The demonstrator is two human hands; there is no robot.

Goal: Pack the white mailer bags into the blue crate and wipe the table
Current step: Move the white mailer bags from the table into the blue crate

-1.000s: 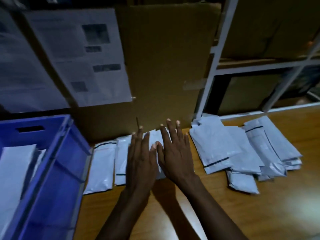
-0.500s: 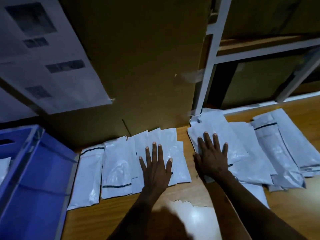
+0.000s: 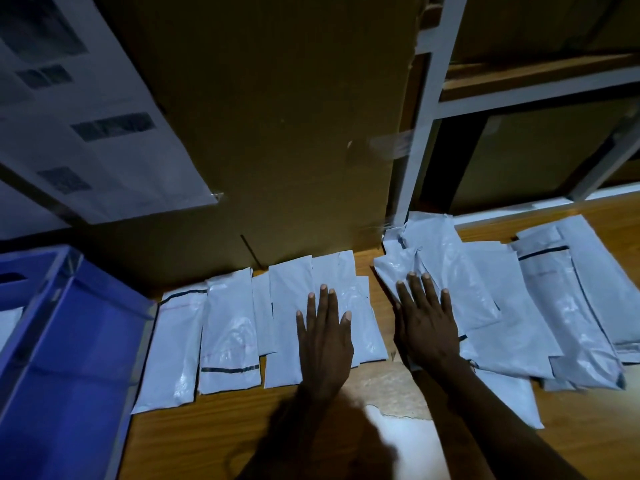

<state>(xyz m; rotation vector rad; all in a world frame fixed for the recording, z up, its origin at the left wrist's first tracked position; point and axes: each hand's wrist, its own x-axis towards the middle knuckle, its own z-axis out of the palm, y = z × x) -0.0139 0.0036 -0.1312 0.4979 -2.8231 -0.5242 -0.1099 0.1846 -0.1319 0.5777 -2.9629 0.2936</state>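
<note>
Packing/stock room: white metal shelving rack (image 3: 429, 109) and brown cardboard sheet (image 3: 277, 133) beyond the fingers (image 3: 323, 303); white plastic mailer bags (image 3: 228, 334) under them; blue plastic crate (image 3: 79, 341) to their left.

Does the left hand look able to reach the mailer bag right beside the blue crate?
Probably yes. The left hand rests flat on the same row, and only other bags lie flat between it and that mailer bag.

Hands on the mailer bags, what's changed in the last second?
The right hand slid rightward off the left row of bags onto the right pile, lying flat there. The left hand stayed flat on the left row. Nothing was gripped or released; bags and blue crate kept their places.
</note>
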